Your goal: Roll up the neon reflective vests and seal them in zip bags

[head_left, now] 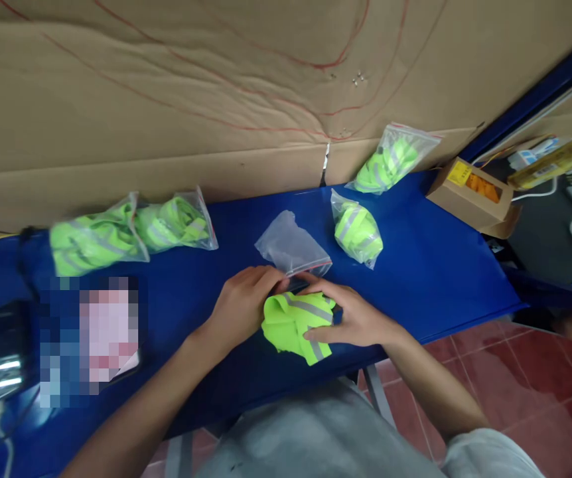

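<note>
A folded fluorescent yellow-green reflective vest with grey stripes lies at the table's front edge, between my hands. My right hand grips its right side, thumb on top and fingers along the far edge. Just beyond it, an unfilled clear zip bag lies flat with its red-lined mouth towards me. My left hand is closed at that mouth, its fingertips partly hidden, and appears to pinch the bag's edge. The right forefinger also reaches close to the bag's mouth.
Bagged vests lie at the back left of the blue table. Another bagged vest sits to the right, and one leans against the cardboard wall. A cardboard box stands at the right; a dark device lies left.
</note>
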A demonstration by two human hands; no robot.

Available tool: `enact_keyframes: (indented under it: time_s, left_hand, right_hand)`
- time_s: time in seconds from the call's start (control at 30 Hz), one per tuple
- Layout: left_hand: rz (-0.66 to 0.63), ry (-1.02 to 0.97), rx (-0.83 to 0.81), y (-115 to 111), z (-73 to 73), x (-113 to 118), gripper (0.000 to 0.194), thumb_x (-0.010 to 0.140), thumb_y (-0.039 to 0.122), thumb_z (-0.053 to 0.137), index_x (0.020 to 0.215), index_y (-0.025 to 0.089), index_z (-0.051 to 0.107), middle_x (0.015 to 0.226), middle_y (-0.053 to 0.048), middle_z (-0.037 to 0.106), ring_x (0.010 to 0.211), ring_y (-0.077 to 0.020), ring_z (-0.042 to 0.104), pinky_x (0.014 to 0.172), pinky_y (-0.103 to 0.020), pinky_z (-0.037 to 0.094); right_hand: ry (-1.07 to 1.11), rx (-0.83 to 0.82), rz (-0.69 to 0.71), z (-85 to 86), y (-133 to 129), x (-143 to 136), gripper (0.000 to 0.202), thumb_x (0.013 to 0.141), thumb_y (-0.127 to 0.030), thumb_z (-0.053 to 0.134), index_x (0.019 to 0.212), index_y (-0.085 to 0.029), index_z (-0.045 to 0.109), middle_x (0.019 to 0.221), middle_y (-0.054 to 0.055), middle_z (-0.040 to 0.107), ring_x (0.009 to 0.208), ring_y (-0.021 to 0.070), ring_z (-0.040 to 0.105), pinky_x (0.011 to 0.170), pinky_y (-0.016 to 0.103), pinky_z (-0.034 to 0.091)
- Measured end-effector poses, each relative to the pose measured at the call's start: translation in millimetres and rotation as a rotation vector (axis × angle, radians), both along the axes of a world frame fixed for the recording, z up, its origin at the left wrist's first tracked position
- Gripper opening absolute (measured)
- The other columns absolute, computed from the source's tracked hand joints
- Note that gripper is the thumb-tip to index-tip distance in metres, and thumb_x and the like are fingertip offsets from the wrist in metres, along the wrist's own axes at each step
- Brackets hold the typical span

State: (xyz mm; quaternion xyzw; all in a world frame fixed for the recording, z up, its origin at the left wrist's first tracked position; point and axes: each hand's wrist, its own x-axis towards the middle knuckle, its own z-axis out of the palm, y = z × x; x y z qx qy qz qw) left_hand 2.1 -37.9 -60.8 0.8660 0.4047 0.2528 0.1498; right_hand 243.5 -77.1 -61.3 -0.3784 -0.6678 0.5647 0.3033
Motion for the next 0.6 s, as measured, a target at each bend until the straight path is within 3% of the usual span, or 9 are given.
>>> enact_keyframes:
  time_s: [0.07, 0.13, 0.2, 0.23, 0.3, 0.37, 0.47, 0.53, 0.6]
  left_hand:
    - [-0.010, -0.064, -0.043, -4, 1.4, -9, 0.022, 0.104, 0.029, 0.051, 0.089, 0.020, 0.064, 0.076, -0.001, 0.072, 0.066, -0.0162, 0.067, 0.063, -0.027, 0.049]
    - [-0.021, -0.123, -0.103, -5, 0.0, -18, 0.018, 0.104, 0.029, 0.053, 0.091, 0.021, 0.064, 0.073, 0.002, 0.071, 0.062, -0.0127, 0.067, 0.058, -0.023, 0.049]
    - [-0.033, -0.193, -0.154, 0, -3.4, -28, 0.011, 0.102, 0.030, 0.059, 0.095, 0.022, 0.064, 0.084, 0.000, 0.073, 0.072, -0.0134, 0.071, 0.066, -0.022, 0.055]
    - [-0.035, -0.207, -0.158, 4, -5.7, -33, 0.009, 0.100, 0.030, 0.063, 0.103, 0.022, 0.065, 0.100, -0.004, 0.075, 0.090, -0.0168, 0.074, 0.079, -0.026, 0.059]
    - [-0.048, -0.155, -0.117, 18, -11.1, -41, 0.034, 0.095, 0.028, 0.068, 0.127, 0.021, 0.061, 0.144, -0.014, 0.061, 0.136, -0.0287, 0.059, 0.111, -0.043, 0.051]
    - [-0.118, 0.004, -0.071, 33, -15.9, -44, 0.059, 0.095, 0.025, 0.067, 0.150, 0.019, 0.046, 0.164, -0.018, 0.041, 0.156, -0.0349, 0.036, 0.124, -0.055, 0.036]
    - [-0.212, 0.114, -0.116, 48, -20.2, -41, 0.072, 0.098, 0.029, 0.066, 0.161, 0.023, 0.033, 0.157, -0.016, 0.052, 0.145, -0.0312, 0.051, 0.117, -0.049, 0.044]
    - [-0.232, 0.133, -0.136, 51, -22.5, -40, 0.074, 0.099, 0.036, 0.067, 0.163, 0.026, 0.032, 0.154, -0.015, 0.056, 0.139, -0.0306, 0.057, 0.110, -0.047, 0.048]
    - [-0.198, 0.177, -0.113, 52, -25.9, -42, 0.076, 0.097, 0.043, 0.069, 0.163, 0.027, 0.034, 0.156, -0.016, 0.054, 0.138, -0.0336, 0.056, 0.108, -0.049, 0.049]
  right_hand:
    - [0.131, -0.237, -0.022, -5.5, 1, -5, 0.055, 0.081, -0.039, 0.085, 0.130, -0.022, 0.066, 0.124, 0.007, 0.074, 0.107, 0.0236, 0.073, 0.091, 0.035, 0.061]
    - [0.248, -0.451, -0.067, -12.2, -2, -8, 0.054, 0.084, -0.038, 0.082, 0.133, -0.025, 0.064, 0.098, 0.000, 0.075, 0.087, 0.0173, 0.072, 0.078, 0.029, 0.062]
    - [0.308, -0.552, -0.075, -17.6, -4, -7, 0.054, 0.086, -0.037, 0.081, 0.135, -0.026, 0.063, 0.093, -0.002, 0.073, 0.084, 0.0155, 0.071, 0.075, 0.027, 0.061]
    - [0.322, -0.569, -0.047, -19.1, -5, -5, 0.054, 0.085, -0.035, 0.082, 0.134, -0.025, 0.063, 0.097, -0.001, 0.073, 0.087, 0.0156, 0.071, 0.077, 0.027, 0.061]
    - [0.342, -0.572, 0.026, -19.5, -6, -1, 0.054, 0.082, -0.034, 0.084, 0.131, -0.024, 0.065, 0.110, 0.002, 0.073, 0.094, 0.0168, 0.071, 0.081, 0.029, 0.061]
    - [0.321, -0.493, 0.038, -17.2, -4, 1, 0.049, 0.080, -0.034, 0.086, 0.123, -0.023, 0.067, 0.122, 0.005, 0.072, 0.106, 0.0199, 0.071, 0.088, 0.031, 0.059]
    - [0.201, -0.267, -0.045, -13.3, 2, -3, 0.045, 0.079, -0.032, 0.087, 0.119, -0.023, 0.068, 0.132, 0.007, 0.067, 0.121, 0.0237, 0.065, 0.097, 0.034, 0.056]
    - [0.125, -0.195, -0.024, -12.8, 9, -9, 0.044, 0.080, -0.032, 0.085, 0.119, -0.023, 0.067, 0.122, 0.006, 0.069, 0.109, 0.0212, 0.067, 0.090, 0.031, 0.057]
    - [0.075, -0.213, 0.094, -14.1, 17, -13, 0.042, 0.081, -0.035, 0.084, 0.117, -0.022, 0.067, 0.106, 0.003, 0.070, 0.092, 0.0166, 0.065, 0.080, 0.027, 0.056]
